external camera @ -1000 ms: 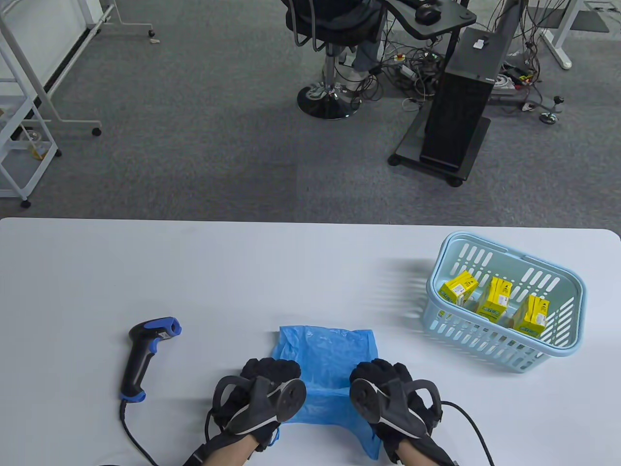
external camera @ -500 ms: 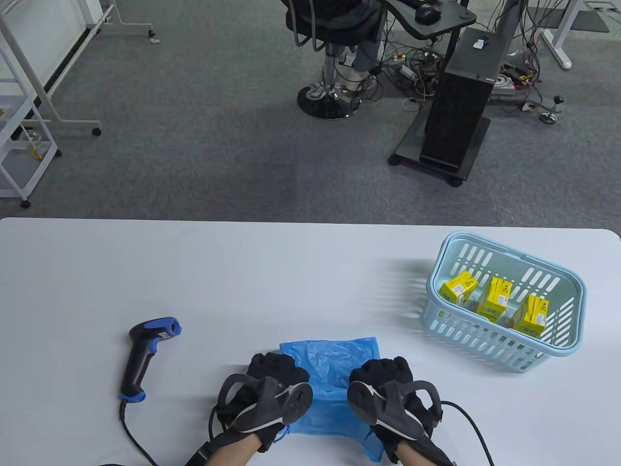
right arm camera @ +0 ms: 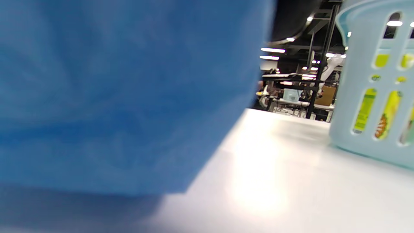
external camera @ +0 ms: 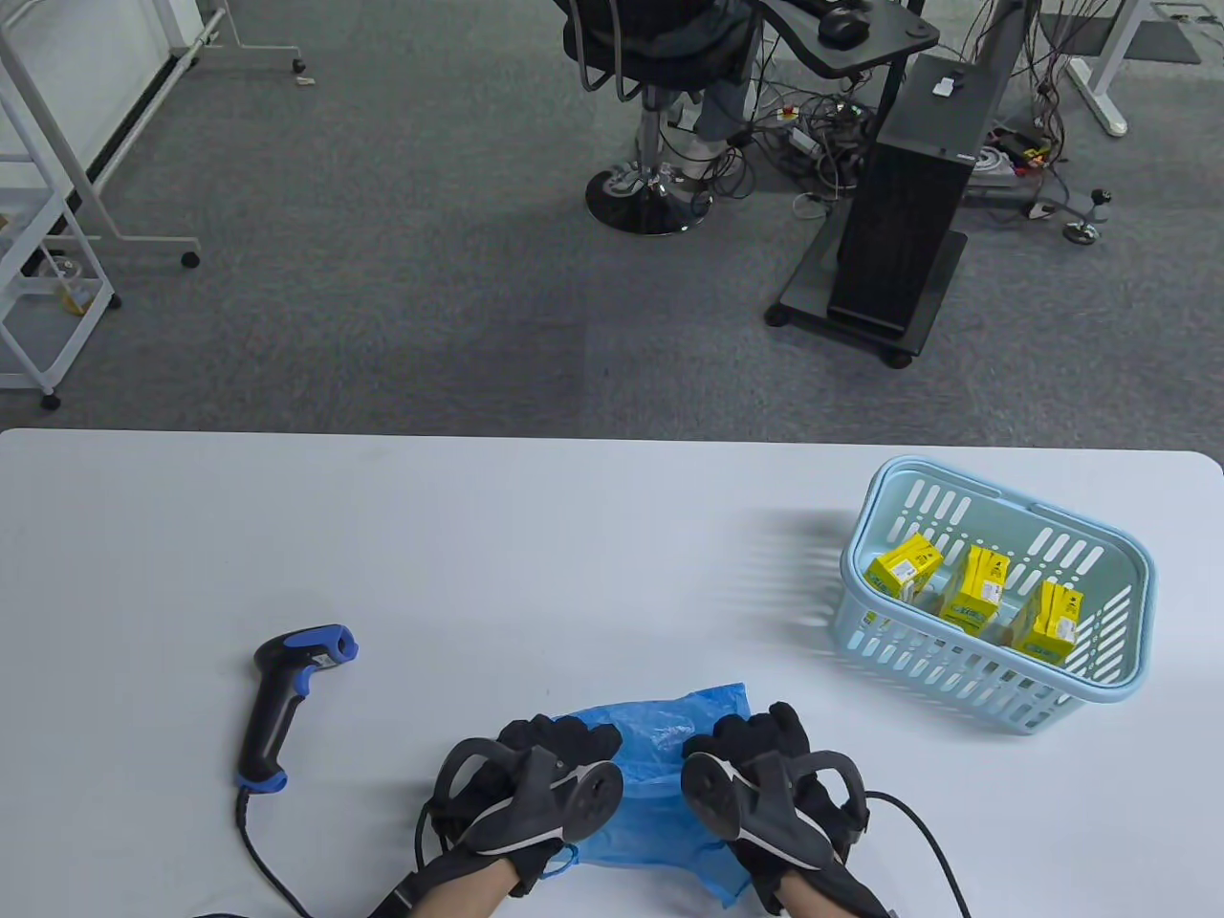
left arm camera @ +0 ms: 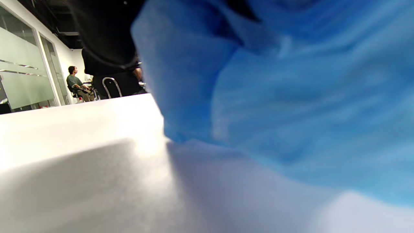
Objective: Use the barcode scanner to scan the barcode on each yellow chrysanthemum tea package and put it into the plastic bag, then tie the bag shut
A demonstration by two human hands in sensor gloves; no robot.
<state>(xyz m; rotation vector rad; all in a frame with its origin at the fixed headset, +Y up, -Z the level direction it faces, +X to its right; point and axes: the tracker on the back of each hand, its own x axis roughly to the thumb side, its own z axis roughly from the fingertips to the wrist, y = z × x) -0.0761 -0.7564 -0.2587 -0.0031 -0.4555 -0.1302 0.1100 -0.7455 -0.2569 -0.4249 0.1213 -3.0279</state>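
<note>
A crumpled blue plastic bag (external camera: 655, 741) lies at the table's near edge between my two hands. My left hand (external camera: 574, 741) grips its left side with curled fingers. At the right side my right hand (external camera: 751, 732) grips it too. The bag (left arm camera: 291, 97) fills most of the left wrist view, and the bag (right arm camera: 113, 97) also fills the left of the right wrist view. Three yellow tea packages (external camera: 977, 585) stand in a light blue basket (external camera: 1138, 574) at the right. The black and blue barcode scanner (external camera: 277, 708) lies to the left of my left hand.
The scanner's cable (external camera: 263, 861) runs off the near edge at the left. A glove cable (external camera: 937, 851) trails right of my right hand. The basket (right arm camera: 365, 64) is close on the right in the right wrist view. Beyond the table stand a chair and a computer cart.
Both hands have drawn closer together and slightly toward the near edge. The bag has bunched up between them, and its far edge has pulled back and risen.
</note>
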